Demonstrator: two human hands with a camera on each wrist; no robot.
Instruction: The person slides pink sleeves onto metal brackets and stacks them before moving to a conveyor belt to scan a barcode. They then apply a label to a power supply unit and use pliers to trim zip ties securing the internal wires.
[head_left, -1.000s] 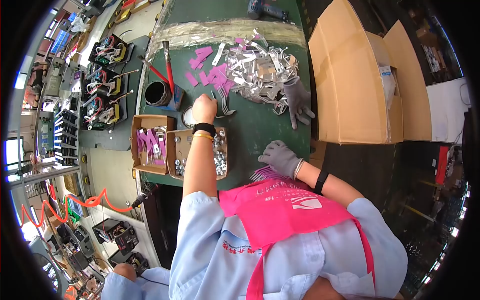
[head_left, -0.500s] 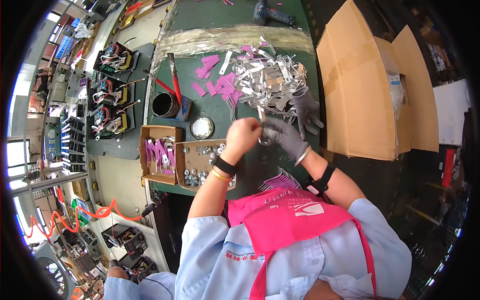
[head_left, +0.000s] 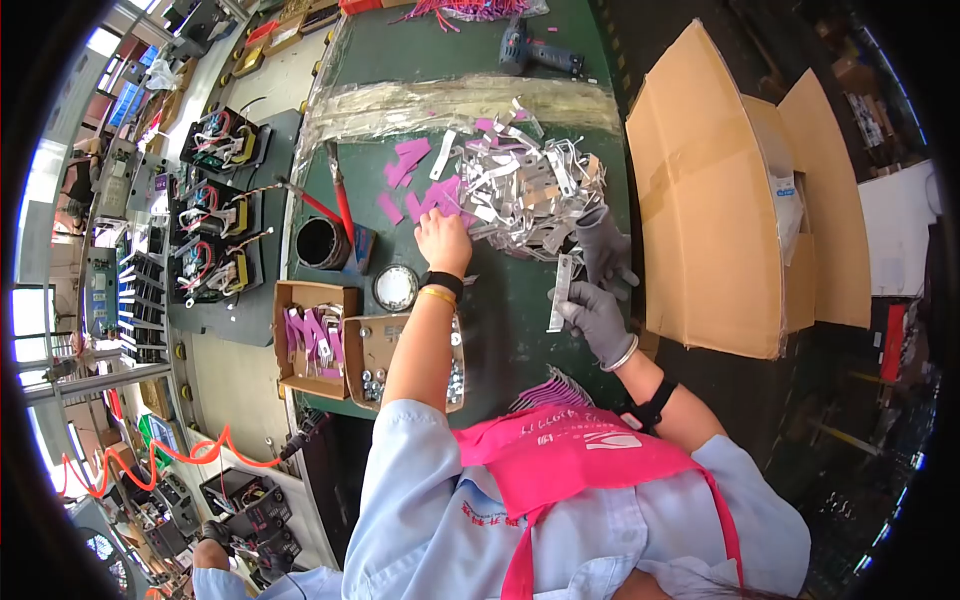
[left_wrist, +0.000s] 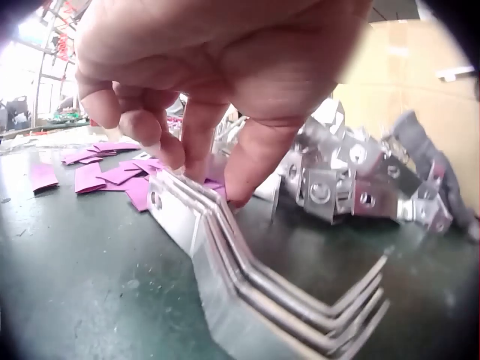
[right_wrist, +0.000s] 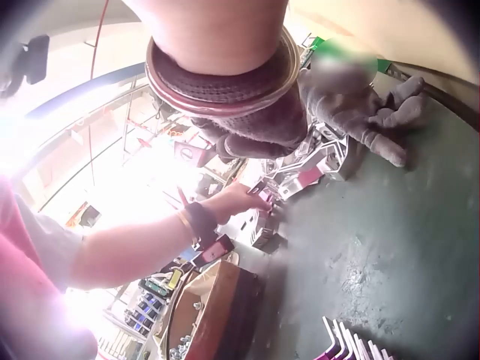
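My bare left hand (head_left: 443, 238) reaches to the near edge of a heap of silver metal brackets (head_left: 520, 185). In the left wrist view its fingertips (left_wrist: 180, 161) and thumb pinch the end of a stack of bent metal strips (left_wrist: 255, 281) lying on the green table (head_left: 500, 330). Pink insulating pieces (head_left: 405, 160) (left_wrist: 105, 176) lie scattered beside the heap (left_wrist: 345, 176). My gloved right hand (head_left: 592, 312) (right_wrist: 262, 142) holds a flat metal strip (head_left: 559, 293) upright above the table. A spare grey glove (head_left: 605, 245) (right_wrist: 352, 105) lies just beyond it.
A cardboard box of nuts (head_left: 372, 330) and another with pink-sleeved parts (head_left: 310, 340) sit under my left forearm. A black cup (head_left: 320, 243), a round tin (head_left: 396, 287) and a red-handled tool (head_left: 340, 190) stand left. A large carton (head_left: 720, 200) borders the right; a drill (head_left: 540, 55) lies far back.
Half a second ago both hands met over the table's middle. Now the left hand has reached out to the bracket heap, and the right hand has drawn back right with the flat strip.
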